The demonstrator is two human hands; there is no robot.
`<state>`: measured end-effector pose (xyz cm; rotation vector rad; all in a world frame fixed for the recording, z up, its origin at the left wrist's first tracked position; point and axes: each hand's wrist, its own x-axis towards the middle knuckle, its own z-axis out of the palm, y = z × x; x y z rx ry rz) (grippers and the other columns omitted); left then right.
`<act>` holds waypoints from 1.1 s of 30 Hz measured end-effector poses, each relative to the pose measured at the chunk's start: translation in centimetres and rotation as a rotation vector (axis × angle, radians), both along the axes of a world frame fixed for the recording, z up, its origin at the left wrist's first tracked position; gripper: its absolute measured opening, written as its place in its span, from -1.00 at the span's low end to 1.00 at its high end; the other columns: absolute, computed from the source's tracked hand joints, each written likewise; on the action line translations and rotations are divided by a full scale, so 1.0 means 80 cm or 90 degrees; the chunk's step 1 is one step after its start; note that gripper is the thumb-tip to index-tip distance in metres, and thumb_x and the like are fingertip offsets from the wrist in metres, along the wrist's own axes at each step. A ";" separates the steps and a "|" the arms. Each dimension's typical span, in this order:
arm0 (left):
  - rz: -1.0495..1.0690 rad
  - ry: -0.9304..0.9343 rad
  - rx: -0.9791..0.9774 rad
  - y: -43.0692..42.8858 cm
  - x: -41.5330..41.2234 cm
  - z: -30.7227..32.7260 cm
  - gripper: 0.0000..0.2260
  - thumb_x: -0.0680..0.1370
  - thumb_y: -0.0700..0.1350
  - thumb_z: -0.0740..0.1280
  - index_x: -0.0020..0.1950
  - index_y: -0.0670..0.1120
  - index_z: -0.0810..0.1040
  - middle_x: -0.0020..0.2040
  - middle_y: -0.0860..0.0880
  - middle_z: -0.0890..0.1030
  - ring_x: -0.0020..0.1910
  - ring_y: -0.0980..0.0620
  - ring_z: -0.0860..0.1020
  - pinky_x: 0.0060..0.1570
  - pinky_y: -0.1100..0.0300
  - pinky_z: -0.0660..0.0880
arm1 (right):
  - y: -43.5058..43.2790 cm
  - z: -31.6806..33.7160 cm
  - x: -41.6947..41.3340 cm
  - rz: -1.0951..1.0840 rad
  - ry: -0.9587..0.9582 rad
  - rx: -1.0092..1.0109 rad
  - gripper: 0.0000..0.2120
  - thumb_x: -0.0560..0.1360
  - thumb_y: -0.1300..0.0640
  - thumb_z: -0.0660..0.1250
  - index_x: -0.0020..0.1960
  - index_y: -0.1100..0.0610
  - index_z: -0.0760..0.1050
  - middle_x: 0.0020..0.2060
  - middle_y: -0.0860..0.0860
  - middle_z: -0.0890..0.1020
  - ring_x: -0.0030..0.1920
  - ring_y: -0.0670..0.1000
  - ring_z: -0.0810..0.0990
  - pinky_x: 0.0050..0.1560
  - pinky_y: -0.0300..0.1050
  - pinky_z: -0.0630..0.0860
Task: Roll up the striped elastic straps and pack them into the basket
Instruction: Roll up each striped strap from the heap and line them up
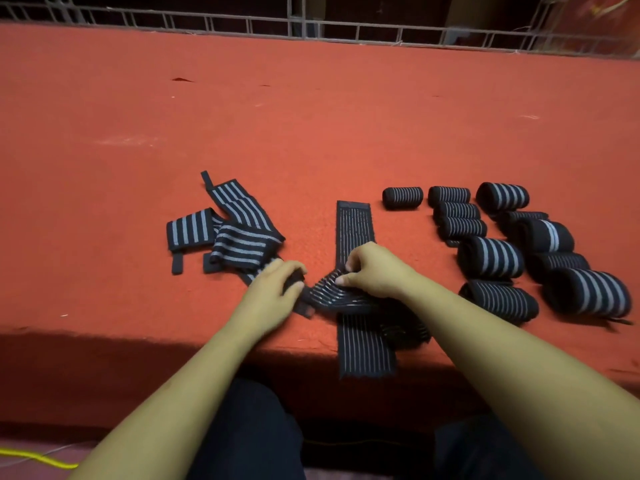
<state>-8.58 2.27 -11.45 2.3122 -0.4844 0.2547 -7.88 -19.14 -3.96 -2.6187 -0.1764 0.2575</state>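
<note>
A red-covered desk [311,116] fills the view, and my two bare forearms reach in from the near edge, angled toward each other so the hands almost meet at its front. On my right, a cluster of rolled straps [491,256], black with pale stripes, lies in rough rows on the desk. On my left, loose straps [239,233] sit in an overlapping heap. Between them a flat strap [355,223] runs straight away from me, its near end hanging over the desk's front edge. Across it lies a bunched strap [332,296], held at both ends. My left hand [273,289] lies knuckles up, fingers [289,270] and thumb curled round the strap's dark end. My right hand [374,271] arches over the strap, its fingers [349,268] and thumb pinching the gathered fabric.
</note>
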 end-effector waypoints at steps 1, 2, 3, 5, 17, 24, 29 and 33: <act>0.049 -0.002 -0.053 0.002 0.003 0.000 -0.84 0.54 -0.25 0.34 0.10 -0.08 0.57 -0.01 0.00 0.54 0.05 0.03 0.50 0.12 0.22 0.34 | -0.004 0.001 0.000 -0.010 -0.004 0.081 -0.75 0.46 0.05 0.52 -0.20 0.14 0.49 -0.36 -0.01 0.51 -0.33 -0.05 0.44 -0.29 -0.14 0.32; 0.105 0.004 -0.108 0.005 0.005 0.001 -0.84 0.53 -0.30 0.34 0.06 -0.08 0.55 -0.01 -0.01 0.56 0.04 0.02 0.50 0.10 0.22 0.34 | -0.009 0.004 -0.002 -0.020 0.000 0.173 -0.76 0.46 0.09 0.52 -0.21 0.11 0.47 -0.40 -0.06 0.48 -0.38 -0.11 0.41 -0.31 -0.16 0.32; 0.155 0.007 -0.148 0.007 0.006 0.003 -0.83 0.53 -0.32 0.33 0.04 -0.08 0.54 0.01 -0.02 0.57 0.05 0.01 0.50 0.07 0.23 0.33 | -0.012 0.009 -0.004 -0.023 0.004 0.246 -0.77 0.47 0.11 0.51 -0.22 0.09 0.46 -0.44 -0.11 0.46 -0.44 -0.16 0.38 -0.36 -0.20 0.31; 0.214 0.015 -0.177 0.008 0.006 0.010 -0.83 0.55 -0.32 0.32 0.05 -0.08 0.53 0.04 -0.05 0.57 0.07 0.01 0.49 0.05 0.27 0.29 | -0.014 0.019 -0.012 -0.009 -0.008 0.308 -0.78 0.50 0.15 0.48 -0.23 0.08 0.46 -0.47 -0.13 0.44 -0.49 -0.21 0.34 -0.44 -0.30 0.27; 0.398 0.006 -0.018 0.044 0.032 0.034 -0.71 0.54 -0.21 0.35 0.26 -0.12 0.53 0.21 -0.21 0.47 0.27 -0.21 0.39 0.30 -0.03 0.28 | -0.039 0.056 -0.038 -0.040 -0.091 0.518 -0.86 0.55 0.22 0.40 -0.16 0.14 0.49 -0.25 0.11 0.52 -0.24 0.02 0.45 -0.25 -0.14 0.36; 0.007 0.193 -0.324 -0.047 -0.018 0.120 -0.57 0.55 0.32 0.25 0.02 -0.01 0.65 -0.12 0.01 0.72 -0.13 0.10 0.67 -0.04 0.22 0.53 | -0.037 0.077 -0.049 -0.016 -0.106 0.562 -0.88 0.53 0.20 0.42 -0.16 0.12 0.52 -0.33 -0.05 0.59 -0.31 -0.08 0.51 -0.32 -0.24 0.40; -0.014 0.194 -0.512 -0.059 -0.019 0.119 -0.95 0.58 -0.19 0.39 0.00 -0.10 0.64 -0.24 0.08 0.64 -0.24 0.15 0.57 -0.13 0.20 0.49 | -0.045 0.088 -0.055 -0.018 -0.086 0.517 -0.91 0.50 0.18 0.47 -0.11 0.14 0.56 -0.29 0.00 0.59 -0.28 -0.04 0.49 -0.31 -0.19 0.37; -0.078 0.176 -0.478 -0.061 -0.021 0.120 -0.95 0.55 -0.28 0.40 -0.03 -0.15 0.63 -0.24 0.06 0.65 -0.25 0.11 0.56 -0.18 0.22 0.50 | -0.051 0.089 -0.058 -0.045 -0.042 0.439 -0.77 0.52 -0.03 0.44 -0.01 0.14 0.62 -0.27 0.03 0.55 -0.25 -0.03 0.48 -0.21 -0.10 0.44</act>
